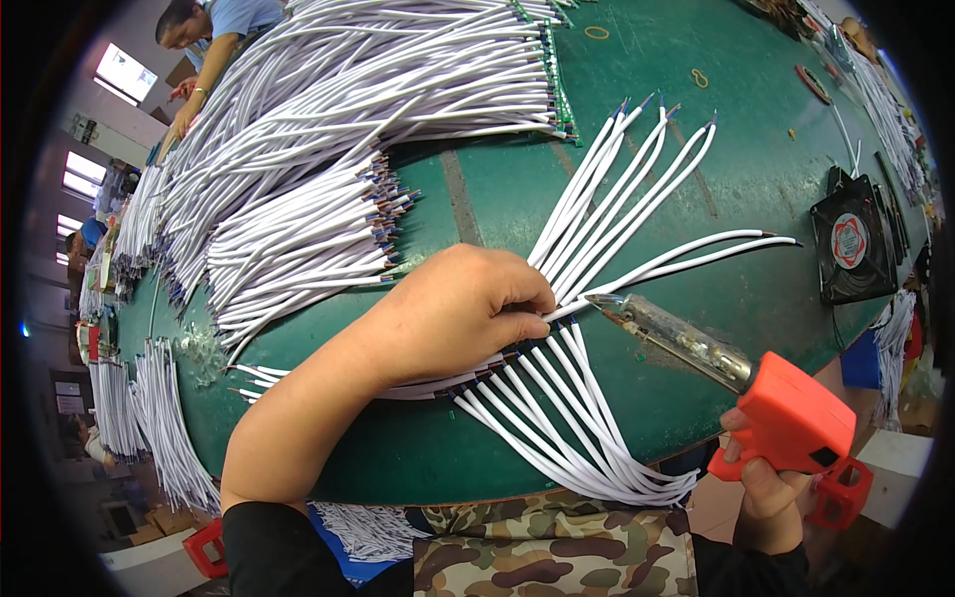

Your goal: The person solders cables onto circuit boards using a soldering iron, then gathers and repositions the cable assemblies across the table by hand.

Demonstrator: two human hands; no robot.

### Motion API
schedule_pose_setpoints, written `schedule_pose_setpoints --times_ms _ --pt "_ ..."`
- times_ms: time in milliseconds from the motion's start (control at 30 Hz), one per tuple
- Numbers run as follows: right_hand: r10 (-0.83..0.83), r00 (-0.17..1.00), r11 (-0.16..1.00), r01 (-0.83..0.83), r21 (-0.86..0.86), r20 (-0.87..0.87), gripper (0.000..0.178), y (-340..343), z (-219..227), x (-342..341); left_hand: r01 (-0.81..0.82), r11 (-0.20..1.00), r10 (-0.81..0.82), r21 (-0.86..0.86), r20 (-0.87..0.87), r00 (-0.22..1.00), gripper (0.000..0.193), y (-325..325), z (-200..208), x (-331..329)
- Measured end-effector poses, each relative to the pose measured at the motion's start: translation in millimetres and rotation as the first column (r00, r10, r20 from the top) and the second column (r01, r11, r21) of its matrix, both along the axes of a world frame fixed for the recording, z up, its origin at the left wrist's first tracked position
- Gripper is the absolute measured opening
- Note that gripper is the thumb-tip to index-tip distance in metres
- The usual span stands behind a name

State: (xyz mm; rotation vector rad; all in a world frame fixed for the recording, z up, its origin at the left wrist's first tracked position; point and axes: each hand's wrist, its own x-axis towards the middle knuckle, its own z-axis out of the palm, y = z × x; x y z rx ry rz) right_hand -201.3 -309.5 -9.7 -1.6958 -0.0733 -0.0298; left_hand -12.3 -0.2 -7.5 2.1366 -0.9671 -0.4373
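Note:
My left hand point(468, 298) is over the middle of the green table, thumb and finger pinched on a white cable. Beyond the fingertips a fan of white cables point(622, 199) with bare, coloured wire ends spreads out. A second group of white cables point(567, 428) bends down to the table's near edge. At the lower right my right hand point(768, 490) is wrapped round the handle of a red soldering gun point(801, 418). Its metal tip reaches left, close to the cables just right of my left fingertips. Whether the tip touches them I cannot tell.
A large heap of white cables point(398, 75), ending at green circuit boards point(562, 90), covers the far left. Nearer lies a smaller bundle point(298, 239). A black fan point(854, 244) stands at the right edge. At the far left, another person's hand point(182, 121) rests by the heap.

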Motion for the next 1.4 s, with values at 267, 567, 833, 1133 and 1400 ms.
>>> schedule_pose_setpoints --times_ms 267,567,833,1133,1400 --pt "0.002 1.0 1.0 -0.002 0.015 -0.006 0.062 1.3 -4.9 -1.3 0.01 1.0 -0.01 0.001 0.026 1.0 0.019 1.5 0.9 1.1" --pt "-0.038 0.999 0.998 0.038 0.049 -0.009 0.044 5.7 -0.4 0.2 0.072 0.997 -0.072 0.003 0.058 0.996 0.019 2.9 4.1 3.6" --pt "-0.027 1.0 0.999 0.027 -0.038 0.003 0.036 5.0 -6.6 -0.4 0.165 0.986 -0.165 -0.007 0.006 0.986 0.017 5.1 0.3 16.4" --pt "0.189 0.98 0.935 -0.161 -0.316 0.062 0.031 -2.4 -26.6 0.3 0.223 0.974 -0.227 -0.052 -0.1 0.969 0.017 5.4 -3.9 25.9" --pt "0.302 0.922 0.849 -0.144 -0.508 0.243 0.003 15.8 -10.5 27.9 0.237 0.971 -0.239 -0.033 -0.131 0.962 0.017 6.2 -5.8 28.9"
